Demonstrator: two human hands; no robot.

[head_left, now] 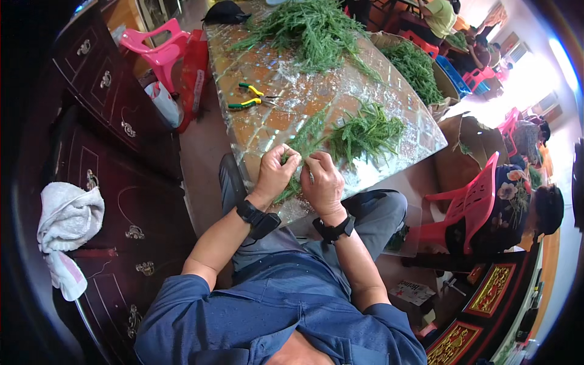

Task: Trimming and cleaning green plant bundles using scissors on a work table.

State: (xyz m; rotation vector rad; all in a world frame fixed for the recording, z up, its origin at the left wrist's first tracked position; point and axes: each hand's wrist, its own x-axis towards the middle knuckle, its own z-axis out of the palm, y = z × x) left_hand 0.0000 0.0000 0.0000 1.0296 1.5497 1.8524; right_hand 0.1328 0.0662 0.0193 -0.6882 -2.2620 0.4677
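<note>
Both hands meet over the near edge of the glass-topped table (261, 137). My left hand (277, 173) is closed in a pinch on a green feathery sprig (309, 131), which sticks out beyond my fingers. Close beside it, my right hand (323, 182) has its fingers bent and pressed together; what they grip, if anything, is hidden. A small pile of green sprigs (367, 135) lies just beyond my right hand. Farther off, to the left, yellow-and-green handled pliers (249, 104) rest on the table with their jaws pointing right.
A large heap of greenery (310, 33) covers the table's far end, near a black cap (225, 12). Boxed greenery (413, 70) stands to the right. Dark drawers (109, 152) line the left. A pink chair (468, 201) and a seated person (511, 207) are at right.
</note>
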